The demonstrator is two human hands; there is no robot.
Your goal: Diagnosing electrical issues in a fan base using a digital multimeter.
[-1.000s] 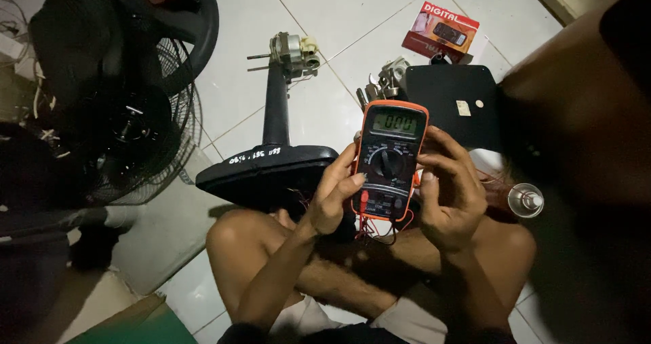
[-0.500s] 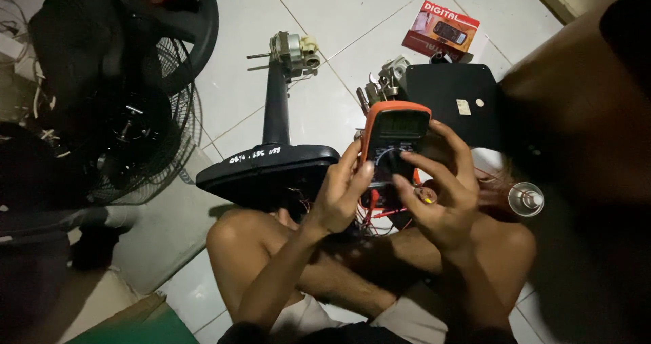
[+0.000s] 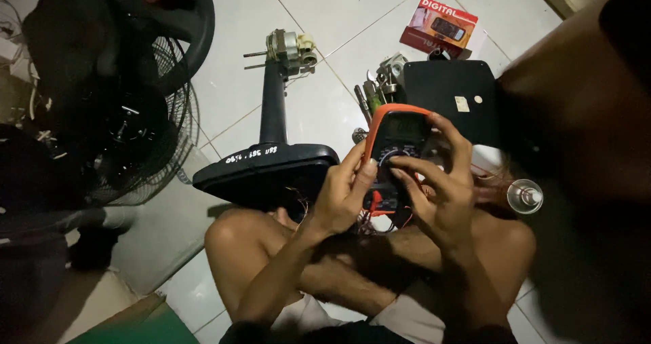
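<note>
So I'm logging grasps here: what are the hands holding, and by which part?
Both hold the orange multimeter: left hand grips its left edge, right hand its right side, fingers over the dial.

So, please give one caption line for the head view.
Both hands, left hand and right hand, hold an orange-cased multimeter above a black fan base.

multimeter (image 3: pixel 393 150) between hands, fan base (image 3: pixel 268 171) left

Dim overall; brighter white tiles top centre, murky dark edges.
</note>
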